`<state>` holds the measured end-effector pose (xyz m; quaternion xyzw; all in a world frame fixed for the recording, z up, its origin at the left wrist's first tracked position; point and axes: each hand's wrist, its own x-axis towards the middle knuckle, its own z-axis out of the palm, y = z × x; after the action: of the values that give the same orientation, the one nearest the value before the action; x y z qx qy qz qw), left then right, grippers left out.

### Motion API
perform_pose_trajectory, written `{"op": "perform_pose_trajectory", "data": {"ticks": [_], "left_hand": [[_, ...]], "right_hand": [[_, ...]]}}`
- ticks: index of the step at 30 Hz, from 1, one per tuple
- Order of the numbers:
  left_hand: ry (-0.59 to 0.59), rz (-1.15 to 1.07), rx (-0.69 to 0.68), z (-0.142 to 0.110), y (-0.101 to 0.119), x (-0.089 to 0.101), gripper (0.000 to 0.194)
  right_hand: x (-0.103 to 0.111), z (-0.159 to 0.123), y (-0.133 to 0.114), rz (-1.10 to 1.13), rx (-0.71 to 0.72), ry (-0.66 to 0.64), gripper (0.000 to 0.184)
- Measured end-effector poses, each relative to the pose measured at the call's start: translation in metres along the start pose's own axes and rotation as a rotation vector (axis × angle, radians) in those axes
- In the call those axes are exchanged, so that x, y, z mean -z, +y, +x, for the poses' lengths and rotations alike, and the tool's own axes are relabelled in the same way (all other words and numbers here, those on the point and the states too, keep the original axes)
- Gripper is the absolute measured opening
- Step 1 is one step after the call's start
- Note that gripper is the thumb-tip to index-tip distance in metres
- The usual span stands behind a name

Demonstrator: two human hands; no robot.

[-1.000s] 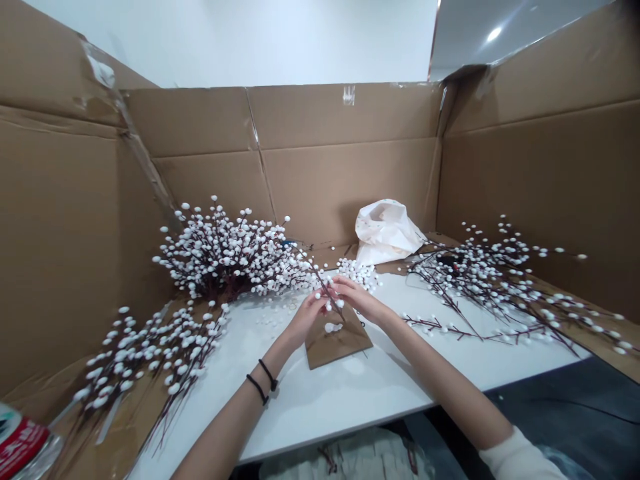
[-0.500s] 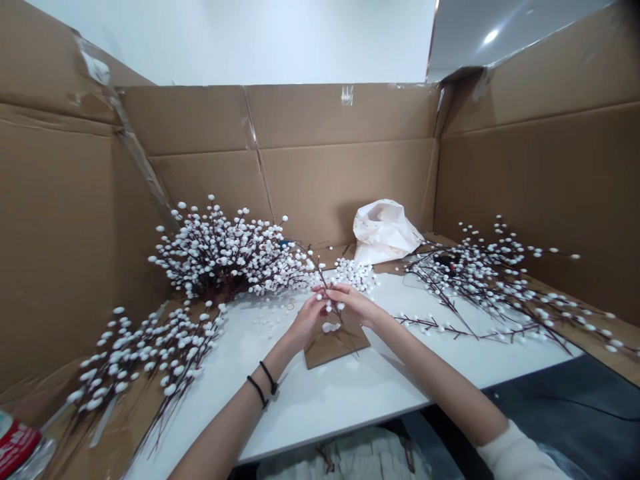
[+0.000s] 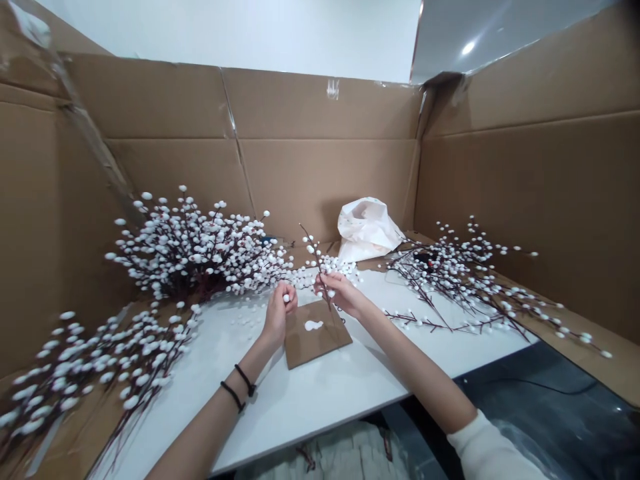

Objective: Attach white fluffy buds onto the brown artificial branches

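My right hand (image 3: 341, 293) pinches a thin brown berry branch (image 3: 311, 245), which stands nearly upright with a few white berries on it. To its left, my left hand (image 3: 278, 312) is closed with a small white berry (image 3: 287, 298) at its fingertips. Under and between the hands lies a square of brown cardboard (image 3: 320, 348) bearing a white blob (image 3: 314, 325) that looks like glue. Behind my right hand, loose white berries (image 3: 345, 268) are heaped on the white table (image 3: 300, 407).
A thick bunch of white-berried branches (image 3: 195, 250) stands at back left, with more branches (image 3: 100, 360) in front of it. Others (image 3: 465, 280) lie at the right. A white bag (image 3: 367, 230) sits at the back. Cardboard walls (image 3: 320, 167) surround the table.
My hands, together at the branch before, are now apart: the left has moved left with a berry, while the right keeps the branch. The white blob shows more fully. The view has shifted.
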<state>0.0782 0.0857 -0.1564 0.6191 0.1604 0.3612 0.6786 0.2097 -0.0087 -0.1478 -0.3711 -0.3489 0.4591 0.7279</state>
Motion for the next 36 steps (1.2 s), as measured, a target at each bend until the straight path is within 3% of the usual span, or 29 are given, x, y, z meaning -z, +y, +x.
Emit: {"op": "perform_pose_trajectory", "data": {"ticks": [4,10,15,21,27,36], "left_hand": [[-0.076,-0.070,0.036,0.000,-0.003,-0.001,0.035],[0.006,0.040,-0.048,0.000,-0.004,-0.001,0.015],[0.024,0.133,-0.176,-0.002,0.000,-0.002,0.029],[0.053,0.171,-0.267,0.000,-0.002,0.001,0.023],[0.068,0.163,-0.263,0.000,-0.002,-0.001,0.022],[0.050,0.149,-0.253,-0.002,0.000,-0.003,0.024]], "right_hand": [[0.001,0.001,0.002,-0.037,0.023,-0.004,0.025],[0.001,0.001,-0.002,-0.114,0.024,0.024,0.029],[0.004,0.003,0.003,-0.118,0.007,-0.002,0.028],[0.004,0.002,0.003,-0.349,0.099,-0.009,0.027],[-0.005,-0.004,-0.004,-0.429,0.212,-0.021,0.023],[-0.005,-0.001,0.000,-0.379,0.240,-0.028,0.026]]}}
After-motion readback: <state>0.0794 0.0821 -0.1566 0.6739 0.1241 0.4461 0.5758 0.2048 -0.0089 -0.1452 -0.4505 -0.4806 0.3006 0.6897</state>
